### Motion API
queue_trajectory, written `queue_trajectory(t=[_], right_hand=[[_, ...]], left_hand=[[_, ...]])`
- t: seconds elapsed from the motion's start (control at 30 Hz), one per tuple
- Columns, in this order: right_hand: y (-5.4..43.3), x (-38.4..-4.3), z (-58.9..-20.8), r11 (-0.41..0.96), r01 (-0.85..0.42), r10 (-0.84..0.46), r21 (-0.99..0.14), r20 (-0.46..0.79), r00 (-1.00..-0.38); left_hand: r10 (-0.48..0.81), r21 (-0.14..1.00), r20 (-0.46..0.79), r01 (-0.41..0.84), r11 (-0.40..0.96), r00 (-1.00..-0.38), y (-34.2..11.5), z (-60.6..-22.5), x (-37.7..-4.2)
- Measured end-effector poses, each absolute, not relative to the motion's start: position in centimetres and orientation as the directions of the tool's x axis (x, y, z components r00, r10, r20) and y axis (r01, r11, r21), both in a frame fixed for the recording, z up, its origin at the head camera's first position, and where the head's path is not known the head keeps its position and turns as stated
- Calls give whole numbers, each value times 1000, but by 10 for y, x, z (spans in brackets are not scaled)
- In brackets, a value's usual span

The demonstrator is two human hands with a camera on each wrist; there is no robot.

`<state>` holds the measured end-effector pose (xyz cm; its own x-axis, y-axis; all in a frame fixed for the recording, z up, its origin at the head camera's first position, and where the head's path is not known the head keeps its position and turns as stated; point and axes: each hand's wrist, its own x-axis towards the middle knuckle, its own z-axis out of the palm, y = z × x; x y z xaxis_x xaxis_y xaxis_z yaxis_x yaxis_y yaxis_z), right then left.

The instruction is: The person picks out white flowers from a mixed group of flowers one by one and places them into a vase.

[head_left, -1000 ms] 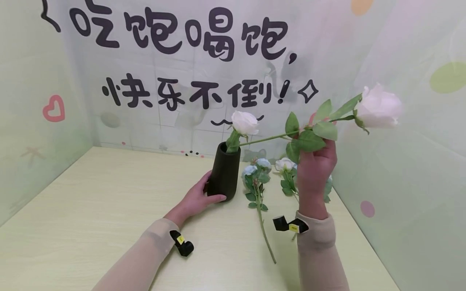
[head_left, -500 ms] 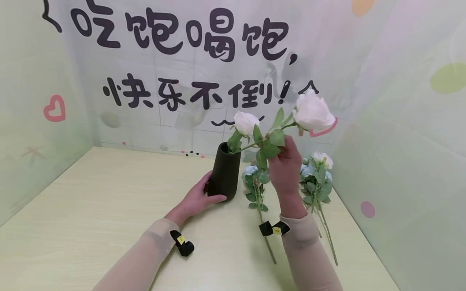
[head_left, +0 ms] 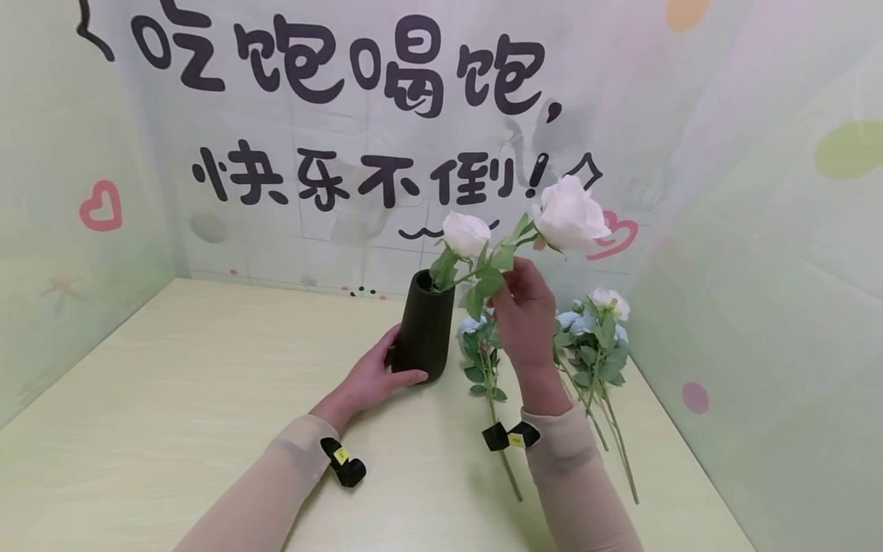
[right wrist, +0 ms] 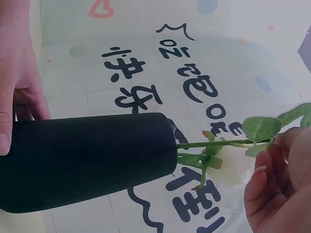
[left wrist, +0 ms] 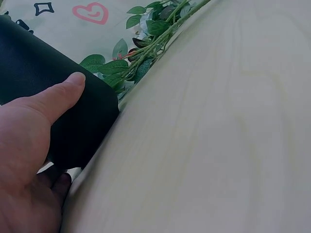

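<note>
My left hand (head_left: 372, 378) grips the lower part of a black vase (head_left: 424, 330), thumb across its front in the left wrist view. The vase stands on the table. One white rose (head_left: 466, 234) is in it, its bloom just above the mouth. My right hand (head_left: 527, 322) pinches the leafy stem of a second white rose (head_left: 571, 215), whose bloom leans out to the right. In the right wrist view that rose's stem (right wrist: 214, 143) runs into the vase mouth; its lower end is hidden inside.
A stem with pale blue flowers (head_left: 474, 325) lies on the table right of the vase, partly behind my right arm. Further right lie several more stems with blue flowers and a white flower (head_left: 610, 303), near the right wall. A printed cloth wall (head_left: 331, 253) stands behind the vase.
My right hand has moved left and a little down, bringing the second rose's bloom closer to the vase as its stem sinks further into the mouth. My left hand and the vase stay put.
</note>
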<state>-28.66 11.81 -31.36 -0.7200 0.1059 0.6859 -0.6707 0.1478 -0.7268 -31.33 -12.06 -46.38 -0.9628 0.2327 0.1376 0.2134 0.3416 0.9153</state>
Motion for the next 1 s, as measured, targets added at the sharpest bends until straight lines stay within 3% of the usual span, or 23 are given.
queue_trajectory(t=[0.23, 0.37, 0.57, 0.8, 1.0], right_hand=[[106, -290, -319, 189, -639, 55, -746, 658, -751], [101, -292, -324, 175, -624, -83, -762, 620, -780], [96, -296, -328, 222, -639, -276, -737, 581, -766], [96, -292, -327, 365, -606, -225, -707, 565, -794], [96, -287, -325, 325, -599, -160, -731, 582, -797]], left_hand=[[232, 911, 146, 222, 347, -962, -123, -465, -314], [236, 915, 147, 223, 336, -961, -122, -465, -313], [219, 911, 144, 216, 351, -965, -121, -465, -313], [227, 904, 155, 231, 361, -961, -121, -464, -314], [230, 901, 157, 235, 364, -960, -121, -464, -314]])
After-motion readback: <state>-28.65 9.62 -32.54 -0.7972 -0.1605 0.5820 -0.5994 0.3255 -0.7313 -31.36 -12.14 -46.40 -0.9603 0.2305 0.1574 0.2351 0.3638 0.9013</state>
